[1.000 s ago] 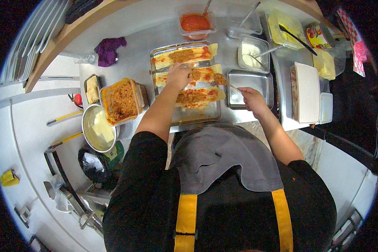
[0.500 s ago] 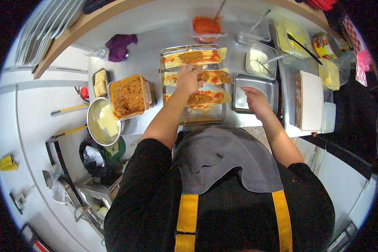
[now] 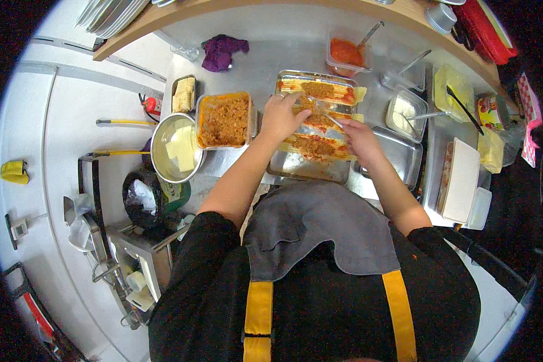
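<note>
Three ridged pasta sheets lie crosswise in a steel tray, with red sauce and brown minced filling on them; the far sheet and near sheet flank the middle one. My right hand is closed round the handle of a metal spoon, its tip over the filling of the middle sheet. At that sheet's left end is my left hand, thumb and fingers apart, close to the spoon's tip. It covers part of the sheet, so contact cannot be made out.
Left of the tray stand a tub of minced filling, a steel bowl with pale sheets and a small pan of pasta. Behind is a red sauce tub. Rightward are an empty steel pan and a white-filled container.
My right hand has moved left over the tray, bringing the spoon from the middle sheet's right end toward my left hand. The whole view has shifted, so the counter appears farther right.
</note>
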Demonstrator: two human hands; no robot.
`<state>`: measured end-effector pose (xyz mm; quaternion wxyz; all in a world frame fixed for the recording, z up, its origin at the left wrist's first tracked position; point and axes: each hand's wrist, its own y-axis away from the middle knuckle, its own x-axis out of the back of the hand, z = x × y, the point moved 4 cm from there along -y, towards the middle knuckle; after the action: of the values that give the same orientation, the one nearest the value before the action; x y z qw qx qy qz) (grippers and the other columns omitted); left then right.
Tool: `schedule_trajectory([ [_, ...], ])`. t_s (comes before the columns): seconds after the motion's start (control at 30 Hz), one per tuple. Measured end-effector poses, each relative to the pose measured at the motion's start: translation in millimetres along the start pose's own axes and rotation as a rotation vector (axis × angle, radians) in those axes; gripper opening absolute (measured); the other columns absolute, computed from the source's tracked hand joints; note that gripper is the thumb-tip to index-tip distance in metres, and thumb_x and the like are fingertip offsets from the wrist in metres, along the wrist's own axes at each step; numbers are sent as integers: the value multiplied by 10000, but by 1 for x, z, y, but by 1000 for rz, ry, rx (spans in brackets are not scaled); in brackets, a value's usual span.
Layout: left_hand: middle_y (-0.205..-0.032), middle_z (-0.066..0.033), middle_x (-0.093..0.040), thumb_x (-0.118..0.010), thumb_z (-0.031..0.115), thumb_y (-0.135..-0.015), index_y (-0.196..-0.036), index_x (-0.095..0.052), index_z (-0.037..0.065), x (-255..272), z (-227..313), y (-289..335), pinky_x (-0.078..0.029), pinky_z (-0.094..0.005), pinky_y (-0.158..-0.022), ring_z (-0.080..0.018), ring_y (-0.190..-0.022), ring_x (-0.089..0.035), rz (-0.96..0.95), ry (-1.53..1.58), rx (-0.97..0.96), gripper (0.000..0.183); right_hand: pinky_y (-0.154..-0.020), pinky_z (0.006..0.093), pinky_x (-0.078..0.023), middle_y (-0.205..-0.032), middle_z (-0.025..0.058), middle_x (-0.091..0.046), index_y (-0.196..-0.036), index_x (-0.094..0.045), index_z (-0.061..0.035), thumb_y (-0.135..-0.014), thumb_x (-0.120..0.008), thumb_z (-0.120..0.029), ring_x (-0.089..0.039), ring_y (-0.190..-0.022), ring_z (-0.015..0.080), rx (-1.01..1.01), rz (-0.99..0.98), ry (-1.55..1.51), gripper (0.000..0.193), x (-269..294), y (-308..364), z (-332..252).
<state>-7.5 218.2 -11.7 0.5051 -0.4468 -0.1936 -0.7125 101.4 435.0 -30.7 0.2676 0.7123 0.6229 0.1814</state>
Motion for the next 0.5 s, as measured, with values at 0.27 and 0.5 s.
schedule_trajectory([
  [0.27, -1076, -236, -732, -801, 390, -774, -1220, -701, 41, -40, -1, -43, -546, -446, -905, -378, -1027, -701, -69, 225, 434, 574, -475, 231, -327, -732, -57, -499, -1284, -666, -70, -1025, -537, -191, -413, -580, 46, 133, 160, -17, 313, -19, -26, 9],
  [0.5, -1051, -213, -751, -785, 393, -742, -1135, -748, 40, -85, -23, -73, -558, -411, -913, -346, -1005, -728, -105, 224, 480, 530, -514, 227, -342, -753, -41, -545, -1271, -672, -47, -1030, -548, -164, -442, -615, 49, 270, 282, 3, 296, -6, -62, 29],
])
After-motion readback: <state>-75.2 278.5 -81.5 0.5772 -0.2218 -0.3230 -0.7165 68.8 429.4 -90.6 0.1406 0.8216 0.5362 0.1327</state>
